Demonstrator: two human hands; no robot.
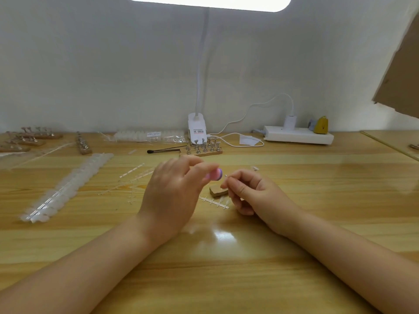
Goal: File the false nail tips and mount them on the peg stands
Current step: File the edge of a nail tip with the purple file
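Place: small nail-craft workbench, home or studio (can't tell which).
Signs: wooden table (294, 177), clip lamp (196, 130), peg stands (201, 147), bagged nail tips (149, 135), power strip (298, 134).

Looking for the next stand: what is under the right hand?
A small wooden block shows at the right hand, beside a clear sprue strip. Whatever else lies beneath the palm is covered.

Both bare forearms reach forward; the left hand (172, 191) and right hand (254, 196) meet with curled, pinching fingers (229, 183).
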